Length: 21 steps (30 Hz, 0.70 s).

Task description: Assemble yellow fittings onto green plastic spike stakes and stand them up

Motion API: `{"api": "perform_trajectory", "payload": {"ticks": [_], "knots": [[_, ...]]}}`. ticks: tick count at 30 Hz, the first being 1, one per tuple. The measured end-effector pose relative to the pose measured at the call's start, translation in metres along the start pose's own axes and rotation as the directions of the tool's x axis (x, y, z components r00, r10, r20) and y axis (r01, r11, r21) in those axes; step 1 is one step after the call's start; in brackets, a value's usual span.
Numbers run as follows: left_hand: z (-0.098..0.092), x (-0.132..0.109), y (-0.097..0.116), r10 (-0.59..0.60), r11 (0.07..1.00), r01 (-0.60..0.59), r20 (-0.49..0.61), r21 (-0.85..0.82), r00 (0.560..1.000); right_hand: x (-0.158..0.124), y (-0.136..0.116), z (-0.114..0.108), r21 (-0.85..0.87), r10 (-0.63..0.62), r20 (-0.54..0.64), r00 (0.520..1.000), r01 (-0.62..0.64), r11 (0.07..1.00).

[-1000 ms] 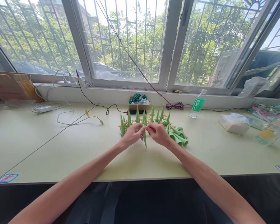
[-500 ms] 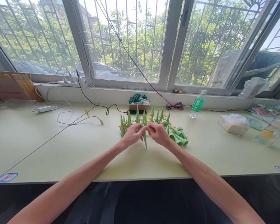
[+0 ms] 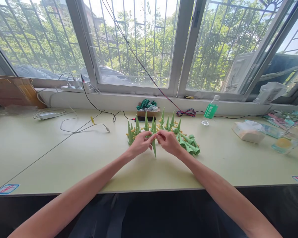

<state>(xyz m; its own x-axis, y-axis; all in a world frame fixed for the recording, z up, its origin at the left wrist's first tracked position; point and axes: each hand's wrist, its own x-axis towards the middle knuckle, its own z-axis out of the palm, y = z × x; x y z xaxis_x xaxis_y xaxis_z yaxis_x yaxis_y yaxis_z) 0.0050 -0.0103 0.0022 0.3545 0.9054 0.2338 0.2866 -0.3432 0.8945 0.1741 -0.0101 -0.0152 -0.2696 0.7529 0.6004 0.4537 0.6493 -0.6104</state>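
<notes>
A green plastic watering spike hangs point down between my hands, above the table. My left hand is closed on its upper part, thumb and fingers pinching it. My right hand is pinched at the spike's upper end; what lies between those fingertips is hidden. Just beyond my hands, several green spikes with small yellow side pieces stand upright, tips up. To the right of my right hand, more green spikes lie in a loose pile, some showing their open ends.
Behind the spikes are a phone with a cable and a small cardboard box of green and clear plastic. A water bottle and a tissue pack stand right. White cables lie left on the table.
</notes>
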Motion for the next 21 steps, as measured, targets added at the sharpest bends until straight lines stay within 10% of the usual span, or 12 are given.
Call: {"api": "perform_trajectory", "payload": {"ticks": [21], "knots": [[-0.0004,0.0000,-0.0011,0.000,1.000,0.000,0.024,0.006,1.000,0.0002,-0.0033,-0.0017,-0.016,-0.006,0.006,1.000,0.006,1.000]]}}
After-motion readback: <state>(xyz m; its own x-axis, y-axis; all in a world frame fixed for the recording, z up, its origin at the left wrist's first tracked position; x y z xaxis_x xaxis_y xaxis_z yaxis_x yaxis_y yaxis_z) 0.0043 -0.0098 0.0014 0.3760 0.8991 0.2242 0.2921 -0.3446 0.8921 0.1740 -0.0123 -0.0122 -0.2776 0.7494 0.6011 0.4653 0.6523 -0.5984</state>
